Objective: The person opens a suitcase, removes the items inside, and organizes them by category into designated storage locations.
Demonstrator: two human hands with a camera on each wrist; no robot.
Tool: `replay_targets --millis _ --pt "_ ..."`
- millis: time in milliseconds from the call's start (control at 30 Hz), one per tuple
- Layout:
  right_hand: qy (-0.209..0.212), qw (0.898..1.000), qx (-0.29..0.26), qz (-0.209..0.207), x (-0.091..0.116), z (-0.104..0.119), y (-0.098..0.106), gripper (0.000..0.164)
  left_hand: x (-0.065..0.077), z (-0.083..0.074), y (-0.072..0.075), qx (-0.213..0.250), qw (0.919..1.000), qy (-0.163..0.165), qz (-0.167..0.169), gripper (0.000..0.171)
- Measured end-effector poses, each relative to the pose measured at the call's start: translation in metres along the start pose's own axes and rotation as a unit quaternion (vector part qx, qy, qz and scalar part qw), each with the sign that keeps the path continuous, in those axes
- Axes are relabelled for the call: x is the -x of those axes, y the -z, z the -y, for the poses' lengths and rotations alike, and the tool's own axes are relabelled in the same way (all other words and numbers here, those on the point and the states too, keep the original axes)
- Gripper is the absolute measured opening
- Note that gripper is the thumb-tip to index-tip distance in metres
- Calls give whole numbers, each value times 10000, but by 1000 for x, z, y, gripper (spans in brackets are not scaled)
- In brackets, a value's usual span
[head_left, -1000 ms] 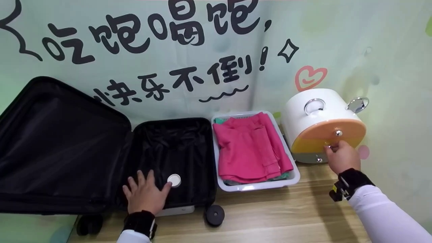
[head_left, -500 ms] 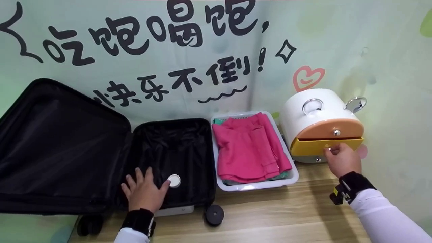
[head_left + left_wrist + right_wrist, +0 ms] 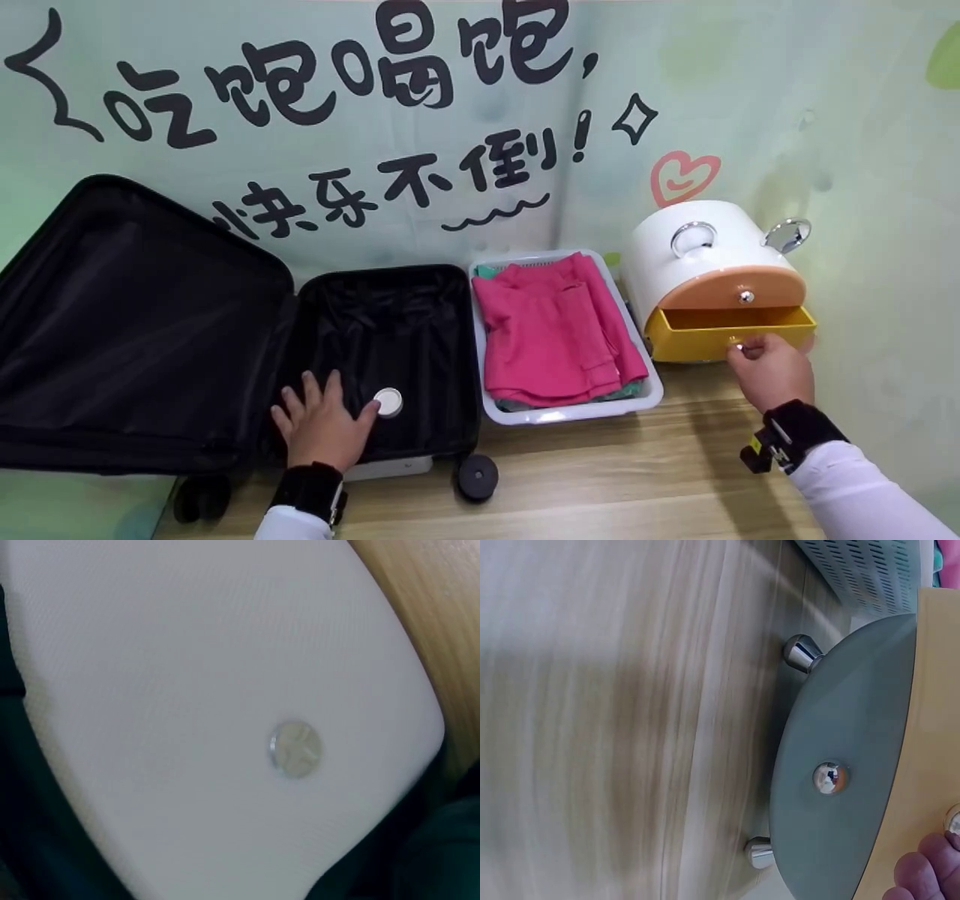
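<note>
At the right, my right hand (image 3: 771, 377) pinches the small knob of a yellow drawer (image 3: 686, 345), which stands partly out of a white rounded cabinet (image 3: 660, 255). In the right wrist view, curled fingertips (image 3: 915, 875) are at the shiny knob (image 3: 953, 820), above the closed grey-green drawer (image 3: 855, 712). My left hand (image 3: 322, 427) lies with spread fingers over the front edge of an open black suitcase (image 3: 390, 330). Its thumb is at a white round disc (image 3: 388, 403) in the suitcase. The left wrist view shows only a pale surface with a round metallic disc (image 3: 296, 749).
Between suitcase and cabinet stands a white basket (image 3: 570, 415) with folded pink clothing (image 3: 544, 330) and some green cloth. The suitcase lid (image 3: 142, 330) leans back at the left. A black wheel (image 3: 477, 478) sticks out over the wooden table (image 3: 600, 480). A printed backdrop hangs behind.
The yellow drawer, flush with the cabinet a second ago, has come out toward me, and its inside now shows. My right hand moved with its knob. The left hand has hardly moved.
</note>
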State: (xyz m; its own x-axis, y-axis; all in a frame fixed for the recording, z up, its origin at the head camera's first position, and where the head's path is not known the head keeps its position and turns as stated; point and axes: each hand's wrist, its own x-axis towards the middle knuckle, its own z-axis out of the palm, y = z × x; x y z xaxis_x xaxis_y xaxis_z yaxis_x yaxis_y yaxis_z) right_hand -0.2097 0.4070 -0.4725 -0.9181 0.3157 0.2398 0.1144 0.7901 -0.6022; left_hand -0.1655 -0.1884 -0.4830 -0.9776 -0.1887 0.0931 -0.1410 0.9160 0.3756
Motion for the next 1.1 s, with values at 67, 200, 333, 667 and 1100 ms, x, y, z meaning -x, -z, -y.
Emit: replay_targets --millis 67,200,333,667,1100 --pt "-25 10000 6 12 3 -1 0 39 0 1 0 -3 10000 5 -5 92" --pt "-92 10000 2 29 8 -3 2 41 -1 2 0 33 10000 -16 0 94" --pt "-100 9999 11 26 13 -5 3 41 -1 2 0 34 10000 -32 -19 94" --pt "21 10000 66 -52 22 -6 5 40 2 3 1 70 10000 -26 37 94" --pt "-28 9981 -133 -603 35 7 10 43 -1 3 0 157 9999 -32 11 94"
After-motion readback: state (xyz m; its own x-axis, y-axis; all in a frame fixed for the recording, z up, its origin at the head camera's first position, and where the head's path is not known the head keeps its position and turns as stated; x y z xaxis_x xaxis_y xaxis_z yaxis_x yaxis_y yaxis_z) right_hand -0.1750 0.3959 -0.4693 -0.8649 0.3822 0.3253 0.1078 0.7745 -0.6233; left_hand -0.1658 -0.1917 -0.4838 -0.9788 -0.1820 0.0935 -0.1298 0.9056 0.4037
